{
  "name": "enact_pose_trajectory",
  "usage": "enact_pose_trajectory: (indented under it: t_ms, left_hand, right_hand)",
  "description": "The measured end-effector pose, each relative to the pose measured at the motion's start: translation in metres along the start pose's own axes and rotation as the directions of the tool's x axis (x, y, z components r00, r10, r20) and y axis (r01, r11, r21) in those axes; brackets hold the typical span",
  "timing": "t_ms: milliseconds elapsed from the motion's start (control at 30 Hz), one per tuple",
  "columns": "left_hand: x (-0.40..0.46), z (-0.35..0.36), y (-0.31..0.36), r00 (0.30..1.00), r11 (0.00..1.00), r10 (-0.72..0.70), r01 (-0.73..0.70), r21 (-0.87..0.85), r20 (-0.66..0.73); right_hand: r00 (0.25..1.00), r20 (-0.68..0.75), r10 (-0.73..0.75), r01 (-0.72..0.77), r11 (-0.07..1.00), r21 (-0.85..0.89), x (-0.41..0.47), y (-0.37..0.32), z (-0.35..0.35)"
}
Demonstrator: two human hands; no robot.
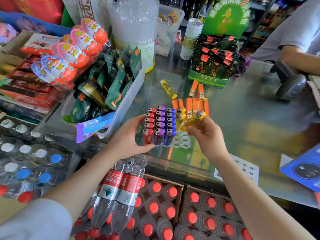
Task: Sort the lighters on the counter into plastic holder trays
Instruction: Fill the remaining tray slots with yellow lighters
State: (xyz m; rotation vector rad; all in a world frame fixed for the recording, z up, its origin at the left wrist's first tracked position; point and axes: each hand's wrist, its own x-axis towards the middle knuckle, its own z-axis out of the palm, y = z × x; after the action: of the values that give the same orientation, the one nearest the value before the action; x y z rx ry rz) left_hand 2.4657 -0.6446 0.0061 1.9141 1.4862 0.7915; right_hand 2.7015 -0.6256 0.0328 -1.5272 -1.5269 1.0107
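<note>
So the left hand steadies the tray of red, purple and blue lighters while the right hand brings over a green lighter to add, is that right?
Not quite. The head view shows the lighter pinched in the right hand is yellow, not green. The rest stands: the left hand steadies the tray, which holds rows of red, purple and blue lighters, with a couple of yellow ones already started beside them.

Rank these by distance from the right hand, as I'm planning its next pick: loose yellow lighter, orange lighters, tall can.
From the right hand:
1. Orange lighters, just beyond it.
2. Loose yellow lighter, farther back, leftward.
3. Tall can, at the counter's back.
</note>
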Motion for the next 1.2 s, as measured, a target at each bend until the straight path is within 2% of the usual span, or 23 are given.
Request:
enact_pose_trajectory:
  t_ms: [100, 367, 567, 733, 800, 833, 900, 1000, 1033, 1200]
  left_hand:
    - [-0.002, -0.001, 0.004, 1.000, 1.000, 0.014, -0.014, 0.000, -0.007]
    - [-0.003, -0.004, 0.005, 1.000, 1.000, -0.002, 0.002, -0.022, 0.004]
    - [-0.005, -0.005, 0.007, 1.000, 1.000, -0.005, 0.006, -0.030, 0.008]
    - [-0.005, -0.005, 0.007, 1.000, 0.999, -0.006, 0.006, -0.031, 0.008]
    - [-0.004, -0.004, 0.005, 1.000, 0.999, -0.012, 0.012, -0.037, 0.011]
    - [-0.004, -0.004, 0.004, 1.000, 0.999, -0.017, 0.017, -0.039, 0.013]
    - [-0.003, -0.004, 0.004, 1.000, 0.999, -0.025, 0.025, -0.040, 0.018]
    - [-0.003, -0.003, 0.002, 0.999, 0.999, -0.026, 0.027, -0.041, 0.018]
    - [-0.003, -0.003, 0.001, 1.000, 0.999, -0.025, 0.025, -0.040, 0.017]
    - [-0.002, -0.004, -0.001, 0.999, 0.999, -0.036, 0.036, -0.014, 0.028]
  right_hand:
    - [0.999, 0.030, -0.020, 0.022, 0.996, -0.082, -0.004, 0.004, 0.007]
    - [0.961, 0.067, -0.267, 0.275, 0.920, -0.278, -0.010, -0.003, 0.016]
    - [0.959, 0.101, -0.265, 0.282, 0.851, -0.443, -0.007, -0.001, 0.012]
    - [0.924, 0.232, -0.305, 0.382, 0.695, -0.609, -0.003, -0.006, 0.011]
    - [0.890, 0.356, -0.284, 0.452, 0.648, -0.613, 0.007, -0.014, -0.001]
    - [0.873, 0.402, -0.276, 0.476, 0.663, -0.578, 0.014, -0.018, -0.008]
    - [0.893, 0.364, -0.267, 0.429, 0.751, -0.501, 0.028, -0.026, -0.019]
    - [0.968, 0.086, -0.238, 0.252, 0.879, -0.405, 0.054, -0.033, -0.021]
    - [0.973, 0.051, -0.227, 0.229, 0.888, -0.398, 0.064, -0.035, -0.016]
    - [0.964, 0.233, -0.128, 0.238, 0.808, -0.540, 0.115, -0.038, 0.026]
